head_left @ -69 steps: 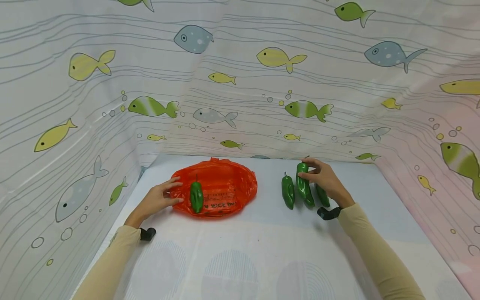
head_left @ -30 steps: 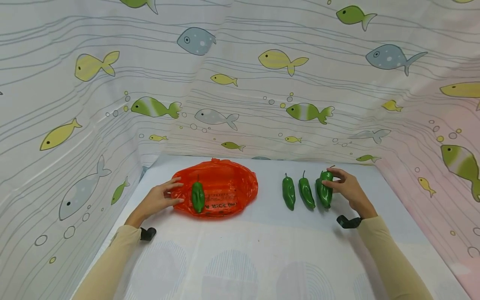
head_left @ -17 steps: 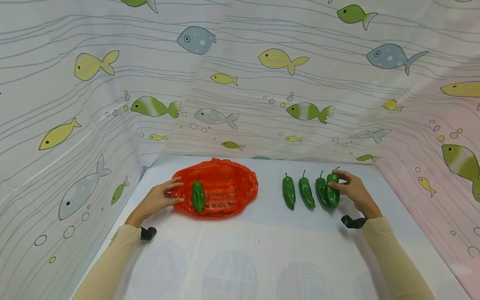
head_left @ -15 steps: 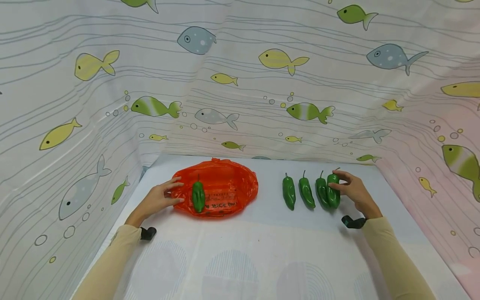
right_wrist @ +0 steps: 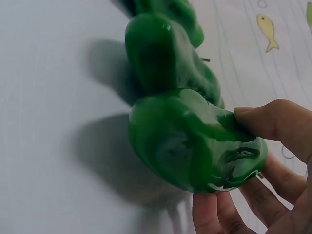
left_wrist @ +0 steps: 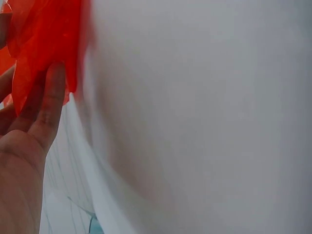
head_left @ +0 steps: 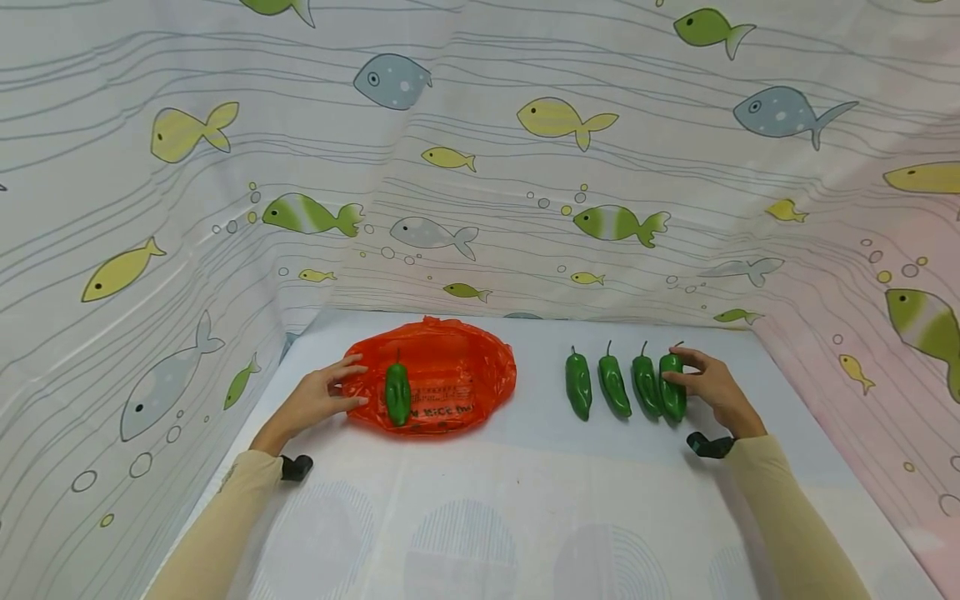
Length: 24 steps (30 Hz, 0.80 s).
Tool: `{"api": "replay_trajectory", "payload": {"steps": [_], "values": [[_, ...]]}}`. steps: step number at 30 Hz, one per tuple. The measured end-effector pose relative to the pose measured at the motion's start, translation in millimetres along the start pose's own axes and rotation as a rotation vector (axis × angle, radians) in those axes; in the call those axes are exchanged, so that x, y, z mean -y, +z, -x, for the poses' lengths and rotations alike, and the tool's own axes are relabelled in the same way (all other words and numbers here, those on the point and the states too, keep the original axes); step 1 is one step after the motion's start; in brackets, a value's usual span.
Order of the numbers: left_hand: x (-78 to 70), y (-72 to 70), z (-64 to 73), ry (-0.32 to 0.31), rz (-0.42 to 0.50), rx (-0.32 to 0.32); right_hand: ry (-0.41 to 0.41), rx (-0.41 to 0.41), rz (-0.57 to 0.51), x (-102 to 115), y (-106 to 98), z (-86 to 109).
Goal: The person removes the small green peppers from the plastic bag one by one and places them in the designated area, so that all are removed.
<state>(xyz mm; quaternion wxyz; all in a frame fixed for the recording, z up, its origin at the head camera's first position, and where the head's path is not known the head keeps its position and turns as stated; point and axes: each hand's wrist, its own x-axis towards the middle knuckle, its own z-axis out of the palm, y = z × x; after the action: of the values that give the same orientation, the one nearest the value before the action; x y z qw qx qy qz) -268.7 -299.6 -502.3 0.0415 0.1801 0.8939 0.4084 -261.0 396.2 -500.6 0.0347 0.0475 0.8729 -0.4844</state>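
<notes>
In the head view, my left hand [head_left: 317, 396] holds the left edge of a red plastic bag [head_left: 450, 354]. The left wrist view shows my fingers against the thin red film. A green pepper [head_left: 397, 395] lies stem-up over the bag's left part; I cannot tell whether it is inside. At the right, my right hand [head_left: 712, 385] grips another green pepper [head_left: 672, 392] between thumb and fingers, at the end of a row of similar ones: a left pepper [head_left: 578, 385], a middle pepper [head_left: 614, 387] and a right pepper [head_left: 647, 387]. Up close, the gripped pepper [right_wrist: 180, 146] touches or overlaps its neighbour [right_wrist: 156, 53].
A pale table [head_left: 517, 517] with faint circle prints stretches toward me. Fish-patterned sheets [head_left: 480, 192] stand as walls at the back and both sides. A black wrist camera [head_left: 296, 467] sits on my left wrist, another camera [head_left: 708, 446] on my right.
My right hand has carried its pepper rightward, past the others, to the right end of the row, with a gap opening beside its neighbour. My left hand stays at the bag.
</notes>
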Motion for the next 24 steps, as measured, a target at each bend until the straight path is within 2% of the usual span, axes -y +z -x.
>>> {"api": "replay_trajectory", "payload": {"steps": [12, 24], "values": [[1.7, -0.3, -1.0, 0.005, 0.026, -0.001, -0.003, 0.016, -0.027, -17, -3, -6.0], [3.0, -0.1, 0.3, -0.002, 0.03, 0.001, -0.012, 0.012, -0.078, -20, -5, -8.6]]}}
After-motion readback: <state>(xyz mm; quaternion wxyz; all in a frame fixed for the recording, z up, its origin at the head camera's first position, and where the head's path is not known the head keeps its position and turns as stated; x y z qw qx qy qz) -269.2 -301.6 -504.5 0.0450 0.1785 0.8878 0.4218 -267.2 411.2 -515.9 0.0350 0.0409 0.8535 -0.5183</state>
